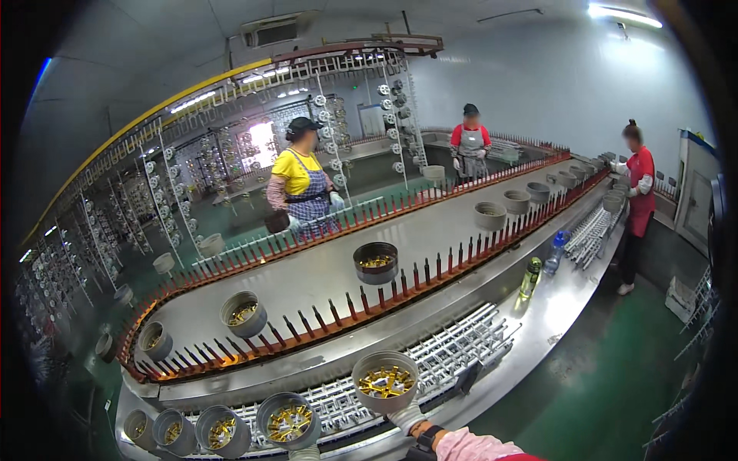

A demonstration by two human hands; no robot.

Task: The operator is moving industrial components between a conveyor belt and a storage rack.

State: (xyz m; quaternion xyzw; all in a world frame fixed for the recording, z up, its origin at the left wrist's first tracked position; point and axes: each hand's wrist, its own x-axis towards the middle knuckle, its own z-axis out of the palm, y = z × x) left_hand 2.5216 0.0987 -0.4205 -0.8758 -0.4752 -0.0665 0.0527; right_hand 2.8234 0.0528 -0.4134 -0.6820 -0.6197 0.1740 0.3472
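My right hand, in a pale glove with a dark band at the wrist, grips a grey wheel rim with gold spokes from below and holds it up over the metal racks. The rim hides most of those fingers. At the lower edge my gloved left hand shows only in part, against the underside of another grey rim with gold spokes; its fingers are hidden behind the barrel. Left of it, more gold-spoked rims stand in a row at the bench's near edge.
A conveyor loop lined with upright spindles carries several rims. White metal racks lie on the steel bench, beyond them a green bottle and a blue bottle. Three co-workers stand around the line; racks of parts hang from an overhead rail.
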